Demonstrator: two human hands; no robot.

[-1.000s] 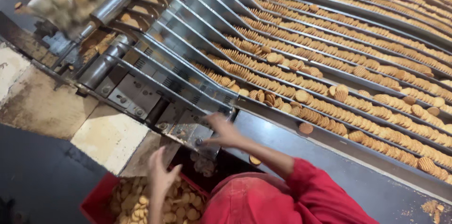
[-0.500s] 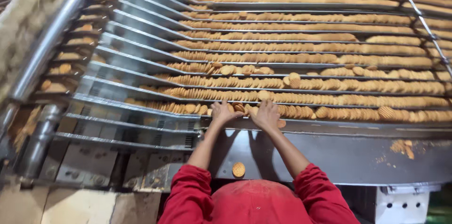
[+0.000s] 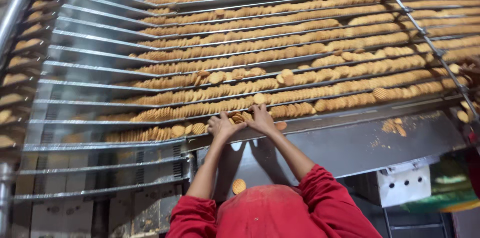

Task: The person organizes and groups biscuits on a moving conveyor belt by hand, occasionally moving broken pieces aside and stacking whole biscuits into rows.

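Observation:
Both of my arms in red sleeves [image 3: 320, 193] reach up to the nearest lane of a wide metal conveyor [image 3: 100, 144]. My left hand [image 3: 222, 127] and my right hand [image 3: 262, 119] sit side by side on that lane. A small bunch of round golden biscuits [image 3: 241, 117] is pressed between their fingers. Long rows of the same biscuits [image 3: 350, 85], standing on edge, fill the lanes to either side and beyond.
A sloping steel plate [image 3: 350, 143] below the lanes carries one loose biscuit [image 3: 239, 186] and a patch of crumbs [image 3: 392, 126]. A white metal box [image 3: 402, 185] stands at the lower right. Bare rails [image 3: 100, 183] run at the lower left.
A second ago my hands were down by a red crate of biscuits. The view swung to the conveyor, both hands came up to the nearest lane, and they now close on biscuits there.

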